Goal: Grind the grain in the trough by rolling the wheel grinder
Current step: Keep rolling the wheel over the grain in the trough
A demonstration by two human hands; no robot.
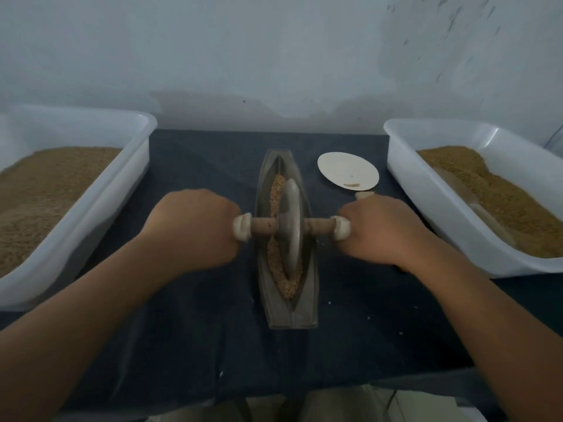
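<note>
A dark boat-shaped metal trough lies lengthwise on the dark cloth in the middle. Brown grain fills its groove. A grey metal wheel grinder stands upright in the groove, about midway along it. A wooden axle runs through the wheel to both sides. My left hand grips the left end of the axle. My right hand grips the right end. White wrapping shows at both ends of the axle beside my fingers.
A white plastic tub of brown grain stands at the left, and another white tub with grain and a scoop at the right. A small pale plate lies behind my right hand. A grey wall rises behind the table.
</note>
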